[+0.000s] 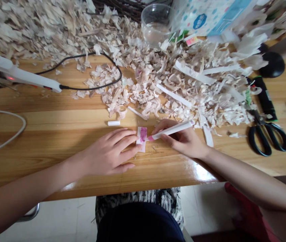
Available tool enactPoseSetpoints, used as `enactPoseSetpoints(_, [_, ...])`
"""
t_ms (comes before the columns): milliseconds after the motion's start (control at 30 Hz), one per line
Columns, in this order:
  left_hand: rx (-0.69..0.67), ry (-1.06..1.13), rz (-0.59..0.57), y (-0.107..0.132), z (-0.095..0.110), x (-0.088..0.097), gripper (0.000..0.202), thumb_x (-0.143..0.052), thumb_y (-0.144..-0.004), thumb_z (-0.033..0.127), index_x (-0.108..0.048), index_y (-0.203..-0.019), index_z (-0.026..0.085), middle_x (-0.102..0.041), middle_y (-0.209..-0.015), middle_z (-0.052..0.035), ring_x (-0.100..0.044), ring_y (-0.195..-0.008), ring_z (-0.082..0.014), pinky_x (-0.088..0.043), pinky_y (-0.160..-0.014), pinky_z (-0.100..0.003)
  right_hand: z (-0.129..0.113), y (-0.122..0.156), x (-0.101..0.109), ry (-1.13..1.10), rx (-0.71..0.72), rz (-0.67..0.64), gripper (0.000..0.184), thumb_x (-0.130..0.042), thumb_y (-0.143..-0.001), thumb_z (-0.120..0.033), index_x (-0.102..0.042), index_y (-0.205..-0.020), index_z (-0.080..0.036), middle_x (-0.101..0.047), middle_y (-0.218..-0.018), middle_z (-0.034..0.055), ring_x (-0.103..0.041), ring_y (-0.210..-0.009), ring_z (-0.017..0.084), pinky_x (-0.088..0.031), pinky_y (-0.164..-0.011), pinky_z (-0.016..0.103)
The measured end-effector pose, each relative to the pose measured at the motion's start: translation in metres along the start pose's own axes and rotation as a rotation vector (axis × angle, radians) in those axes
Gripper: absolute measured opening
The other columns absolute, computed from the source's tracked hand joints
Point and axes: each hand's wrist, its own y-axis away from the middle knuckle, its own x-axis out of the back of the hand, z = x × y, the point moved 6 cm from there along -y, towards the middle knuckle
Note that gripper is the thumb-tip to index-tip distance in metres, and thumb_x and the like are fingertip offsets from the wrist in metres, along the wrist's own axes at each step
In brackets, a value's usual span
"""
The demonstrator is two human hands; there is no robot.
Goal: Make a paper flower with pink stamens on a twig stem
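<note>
My left hand (110,151) lies flat on the wooden table, its fingertips against the left edge of a small white piece with pink stains (141,136). My right hand (183,141) grips a long white rolled strip (172,130). The strip's pink tip (150,137) touches the stained piece from the right. A short white stick (113,123) lies just above my left fingers, apart from them. A heap of pale dried shavings (143,90) with loose white strips begins just beyond my right hand.
A white hot glue gun (14,72) with a black cord lies at the far left. Black-handled scissors (266,137) and a black tool (264,97) lie to the right. A glass bowl (156,25) and a patterned box (208,16) stand at the back. The table's front edge (133,191) runs below my hands.
</note>
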Motion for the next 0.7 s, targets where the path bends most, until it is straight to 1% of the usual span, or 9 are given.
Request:
enactPoseSetpoints(67, [0.005, -0.001, -0.006, 0.0001, -0.0002, 0.0002, 0.041, -0.041, -0.093, 0.041, -0.057, -0.119, 0.014, -0.056, -0.123, -0.0148, -0.047, -0.119, -0.0307, -0.042, -0.1, -0.048, 0.0011, 0.0002, 0.0029, -0.003, -0.021, 0.047, 0.015, -0.051, -0.091, -0.026, -0.063, -0.091, -0.016, -0.063, -0.084, 0.0062, -0.059, -0.077, 0.016, -0.045, -0.061, 0.026])
enactPoseSetpoints(100, [0.008, 0.0, -0.01, 0.0003, -0.0003, 0.0001, 0.041, -0.041, -0.092, 0.041, -0.057, -0.12, 0.014, -0.056, -0.123, -0.0148, -0.046, -0.119, -0.0309, -0.042, -0.101, -0.048, 0.0008, 0.0003, 0.0029, -0.002, -0.018, 0.045, 0.015, -0.051, -0.091, -0.026, -0.062, -0.091, -0.016, -0.063, -0.084, 0.0061, -0.059, -0.077, 0.016, -0.045, -0.062, 0.026])
enactPoseSetpoints(233, [0.012, 0.009, -0.022, 0.0012, -0.0001, -0.0004, 0.042, -0.042, -0.092, 0.041, -0.055, -0.122, 0.014, -0.055, -0.125, -0.0148, -0.046, -0.12, -0.0313, -0.041, -0.102, -0.048, -0.0016, 0.0004, -0.0014, 0.009, 0.017, -0.024, 0.015, -0.053, -0.09, -0.027, -0.062, -0.091, -0.016, -0.064, -0.085, 0.006, -0.059, -0.074, 0.015, -0.045, -0.059, 0.025])
enactPoseSetpoints(300, [0.011, 0.007, -0.022, 0.001, 0.0, -0.0006, 0.042, -0.042, -0.092, 0.042, -0.055, -0.122, 0.014, -0.055, -0.124, -0.015, -0.046, -0.12, -0.0315, -0.041, -0.101, -0.048, -0.0001, 0.0, 0.0002, 0.003, -0.005, 0.008, 0.018, -0.052, -0.091, -0.03, -0.062, -0.09, -0.016, -0.064, -0.084, 0.0061, -0.058, -0.072, 0.015, -0.044, -0.057, 0.025])
enactPoseSetpoints(400, [0.012, 0.007, -0.019, 0.0001, -0.0002, -0.0004, 0.042, -0.043, -0.092, 0.041, -0.056, -0.121, 0.013, -0.055, -0.124, -0.0155, -0.046, -0.12, -0.0316, -0.041, -0.101, -0.048, 0.0017, -0.0005, 0.0034, -0.006, -0.029, 0.066, 0.021, -0.051, -0.092, -0.034, -0.063, -0.089, -0.017, -0.063, -0.083, 0.0065, -0.059, -0.075, 0.017, -0.044, -0.059, 0.026])
enactPoseSetpoints(500, [0.014, 0.012, -0.017, -0.0004, -0.0005, -0.0001, 0.041, -0.043, -0.092, 0.04, -0.056, -0.121, 0.014, -0.055, -0.124, -0.015, -0.046, -0.12, -0.0315, -0.041, -0.101, -0.048, 0.0, -0.0008, 0.0011, 0.015, -0.02, 0.017, 0.02, -0.052, -0.091, -0.033, -0.063, -0.091, -0.016, -0.064, -0.084, 0.0071, -0.059, -0.076, 0.017, -0.045, -0.06, 0.027])
enactPoseSetpoints(567, [0.014, 0.009, -0.017, -0.0002, -0.0005, 0.0, 0.042, -0.042, -0.092, 0.04, -0.055, -0.122, 0.014, -0.055, -0.125, -0.0147, -0.045, -0.121, -0.0315, -0.041, -0.102, -0.049, -0.0012, -0.0002, 0.0009, 0.015, -0.019, 0.009, 0.019, -0.052, -0.091, -0.031, -0.063, -0.091, -0.015, -0.064, -0.084, 0.0071, -0.059, -0.075, 0.017, -0.044, -0.06, 0.027])
enactPoseSetpoints(700, [0.018, 0.003, -0.008, 0.0006, -0.0001, 0.0008, 0.042, -0.043, -0.092, 0.041, -0.056, -0.121, 0.013, -0.053, -0.127, -0.0155, -0.043, -0.123, -0.0321, -0.039, -0.103, -0.049, 0.0017, 0.0013, 0.0036, -0.007, -0.033, 0.076, 0.021, -0.051, -0.092, -0.033, -0.063, -0.089, -0.016, -0.063, -0.083, 0.0065, -0.059, -0.077, 0.017, -0.045, -0.061, 0.027])
